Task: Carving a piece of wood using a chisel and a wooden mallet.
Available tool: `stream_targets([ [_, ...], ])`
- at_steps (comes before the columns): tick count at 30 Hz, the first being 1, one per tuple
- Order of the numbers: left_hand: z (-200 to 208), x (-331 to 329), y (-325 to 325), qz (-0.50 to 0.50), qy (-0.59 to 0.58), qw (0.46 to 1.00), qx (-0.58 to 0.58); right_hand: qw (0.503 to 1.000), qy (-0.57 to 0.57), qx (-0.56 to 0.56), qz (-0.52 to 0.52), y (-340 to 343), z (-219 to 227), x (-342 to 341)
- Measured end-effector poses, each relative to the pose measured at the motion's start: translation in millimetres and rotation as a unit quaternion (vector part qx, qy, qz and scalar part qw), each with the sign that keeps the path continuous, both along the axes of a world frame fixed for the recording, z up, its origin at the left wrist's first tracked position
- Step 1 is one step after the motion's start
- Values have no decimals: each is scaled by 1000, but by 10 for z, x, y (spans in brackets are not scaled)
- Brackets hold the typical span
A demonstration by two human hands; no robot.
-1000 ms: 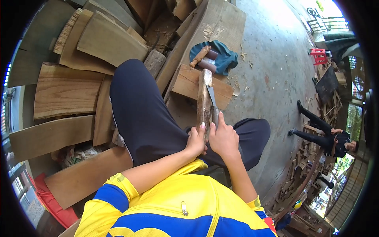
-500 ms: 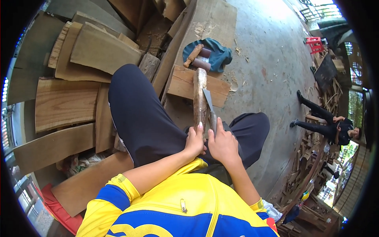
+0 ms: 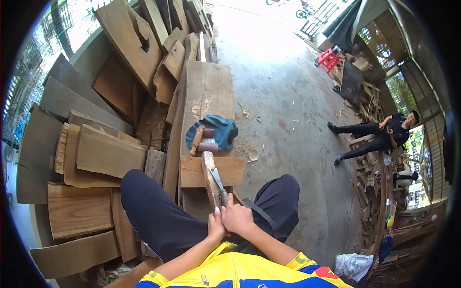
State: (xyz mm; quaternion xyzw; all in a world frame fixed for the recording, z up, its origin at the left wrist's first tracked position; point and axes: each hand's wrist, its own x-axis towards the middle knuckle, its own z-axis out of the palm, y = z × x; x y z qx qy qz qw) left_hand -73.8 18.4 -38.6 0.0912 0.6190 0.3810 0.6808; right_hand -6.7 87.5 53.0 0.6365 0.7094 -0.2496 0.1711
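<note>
A long, rough wooden stick (image 3: 210, 175) stands out from between my knees, its far end over a board (image 3: 233, 172) laid crosswise. My left hand (image 3: 216, 225) is closed around the stick's near end. In my right hand (image 3: 237, 216) is a knife, gripped by its handle with the forefinger stretched along it. Its grey knife blade (image 3: 217, 179) lies along the right side of the stick, tip pointing away from me. Whether the edge touches the wood, I cannot tell. Both hands are close together.
Beyond the stick, a teal cloth (image 3: 226, 132), a carved wooden piece (image 3: 197, 140) and two brown cylinders (image 3: 208, 147) rest on a long plank (image 3: 209, 91). Boards (image 3: 79, 211) are stacked at left. Shavings dot the concrete floor (image 3: 288, 120). A person (image 3: 394, 132) is at right, near a red stool (image 3: 328, 60).
The view has tilted up, so my hands, the stick and the knife appear lower and farther left. Both hands keep their holds.
</note>
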Motion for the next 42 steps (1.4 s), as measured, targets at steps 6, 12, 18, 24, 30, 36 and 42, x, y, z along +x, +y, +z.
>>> stream_targets([
  [6,-949,123,-134,23,71,995,61,1000,10,-25,11,-43,98,-59],
  [12,137,2,151,20,-27,999,12,1000,-7,-2,-3,152,101,-48],
  [18,100,39,121,15,-19,999,-33,1000,1,-10,-5,132,102,1],
  [24,-62,112,84,33,-15,999,-22,999,2,-34,-18,100,5,-45],
  [30,-44,114,61,-7,20,1000,-18,1000,11,-18,-8,156,-61,6],
  [36,-25,36,69,-25,-17,999,-21,998,30,-53,-23,166,-32,14],
  [42,154,34,119,-11,5,997,-75,948,235,-124,-175,617,42,498],
])
